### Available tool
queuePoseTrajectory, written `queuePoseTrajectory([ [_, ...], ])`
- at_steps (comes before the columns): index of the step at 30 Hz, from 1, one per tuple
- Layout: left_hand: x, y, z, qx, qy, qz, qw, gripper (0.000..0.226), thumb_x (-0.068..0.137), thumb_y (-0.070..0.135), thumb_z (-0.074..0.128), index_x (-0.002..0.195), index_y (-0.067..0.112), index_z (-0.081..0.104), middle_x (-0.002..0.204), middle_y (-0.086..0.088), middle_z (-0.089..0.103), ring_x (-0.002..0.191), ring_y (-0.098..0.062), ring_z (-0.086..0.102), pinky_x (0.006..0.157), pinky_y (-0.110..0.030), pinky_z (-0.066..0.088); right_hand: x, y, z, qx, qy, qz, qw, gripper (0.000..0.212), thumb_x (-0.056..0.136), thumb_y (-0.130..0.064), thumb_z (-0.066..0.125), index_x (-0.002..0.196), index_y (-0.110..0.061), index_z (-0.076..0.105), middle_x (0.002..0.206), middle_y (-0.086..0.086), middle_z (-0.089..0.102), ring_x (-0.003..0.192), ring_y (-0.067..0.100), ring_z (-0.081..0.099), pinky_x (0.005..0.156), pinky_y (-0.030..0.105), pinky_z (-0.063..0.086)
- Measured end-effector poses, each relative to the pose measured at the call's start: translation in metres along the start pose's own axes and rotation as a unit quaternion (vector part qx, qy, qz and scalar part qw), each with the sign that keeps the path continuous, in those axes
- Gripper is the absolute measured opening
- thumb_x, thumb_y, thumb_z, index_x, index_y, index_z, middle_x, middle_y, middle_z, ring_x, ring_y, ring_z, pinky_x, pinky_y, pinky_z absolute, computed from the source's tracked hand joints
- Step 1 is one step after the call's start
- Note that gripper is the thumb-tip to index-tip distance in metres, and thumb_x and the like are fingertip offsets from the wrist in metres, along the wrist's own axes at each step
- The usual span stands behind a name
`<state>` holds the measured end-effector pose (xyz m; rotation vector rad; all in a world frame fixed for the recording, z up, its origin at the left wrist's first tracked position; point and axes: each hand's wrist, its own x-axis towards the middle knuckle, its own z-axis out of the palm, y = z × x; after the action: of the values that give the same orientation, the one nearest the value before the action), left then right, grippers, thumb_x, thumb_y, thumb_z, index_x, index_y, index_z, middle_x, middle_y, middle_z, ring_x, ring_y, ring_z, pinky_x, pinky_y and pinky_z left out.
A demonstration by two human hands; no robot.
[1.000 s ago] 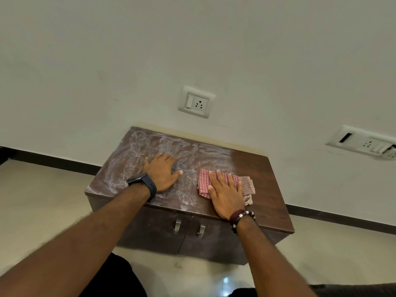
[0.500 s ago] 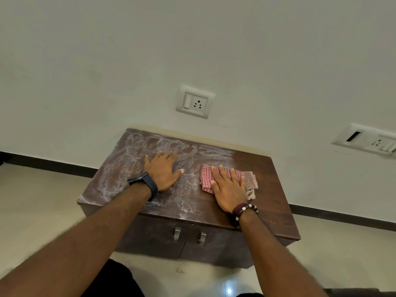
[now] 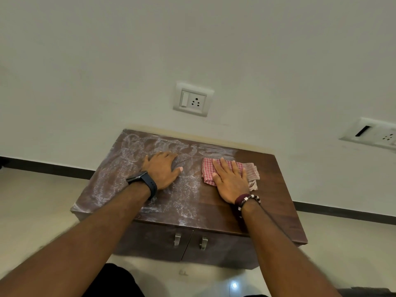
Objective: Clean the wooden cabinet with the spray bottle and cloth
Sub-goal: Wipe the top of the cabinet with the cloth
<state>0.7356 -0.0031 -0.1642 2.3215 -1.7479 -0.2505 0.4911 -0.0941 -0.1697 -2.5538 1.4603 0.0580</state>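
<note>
A low dark wooden cabinet [image 3: 276,202] stands against the wall. White foamy streaks cover the left and middle of its top; the right part looks dark and wiped. My left hand [image 3: 162,171] lies flat and spread on the streaked part, with a dark watch on the wrist. My right hand [image 3: 230,181] presses flat on a folded red-and-white checked cloth [image 3: 206,170] at the border between streaked and wiped wood. No spray bottle is in view.
Two metal door handles [image 3: 177,239] sit on the cabinet front. A white wall socket [image 3: 194,101] is above the cabinet, and a second switch plate [image 3: 372,133] is at the right. Beige tiled floor [image 3: 38,200] and a dark skirting board surround the cabinet.
My right hand and the cloth have slid slightly away from me toward the wall. My left hand stays planted in the same spot. The camera has shifted a little.
</note>
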Motion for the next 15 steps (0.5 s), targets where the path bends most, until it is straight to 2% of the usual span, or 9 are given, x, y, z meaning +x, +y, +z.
queuePoseTrajectory([
  [5,0.004,-0.002,-0.003,0.010,-0.007,0.005,1.000,0.060,0.098,0.060,0.041,0.149,0.028,0.042,0.154,0.001,0.046,0.140,-0.025,0.043,0.116,-0.061,0.026,0.007,0.004,0.003,-0.003,0.001,-0.027,1.000,0.056,0.106,-0.055,0.016,0.160,-0.044,0.004,0.169,-0.013,-0.003,0.157,0.022,-0.004,0.123,0.052,-0.006],
  [10,0.007,-0.002,-0.011,0.011,-0.013,0.007,1.000,0.053,0.100,0.054,0.042,0.146,0.027,0.047,0.144,0.001,0.054,0.131,-0.025,0.050,0.107,-0.055,0.042,0.021,0.000,0.001,0.002,-0.002,-0.016,1.000,0.057,0.107,-0.053,0.017,0.161,-0.042,0.004,0.170,-0.012,-0.002,0.157,0.023,-0.004,0.124,0.053,-0.007],
  [12,0.009,-0.003,-0.012,0.012,-0.010,0.008,1.000,0.053,0.101,0.053,0.042,0.147,0.028,0.045,0.149,0.000,0.050,0.135,-0.025,0.047,0.110,-0.056,0.039,0.021,0.005,0.001,0.000,-0.004,-0.033,0.999,0.057,0.106,-0.055,0.018,0.161,-0.042,0.004,0.170,-0.012,-0.002,0.157,0.022,-0.004,0.124,0.052,-0.006],
  [15,0.012,-0.008,-0.012,0.020,-0.022,0.001,1.000,0.054,0.101,0.052,0.043,0.150,0.030,0.041,0.159,0.000,0.039,0.143,-0.028,0.039,0.117,-0.060,0.029,0.031,0.003,-0.003,0.009,-0.004,-0.006,1.000,0.058,0.107,-0.054,0.020,0.161,-0.040,0.005,0.170,-0.011,0.000,0.157,0.021,-0.003,0.123,0.052,-0.006],
])
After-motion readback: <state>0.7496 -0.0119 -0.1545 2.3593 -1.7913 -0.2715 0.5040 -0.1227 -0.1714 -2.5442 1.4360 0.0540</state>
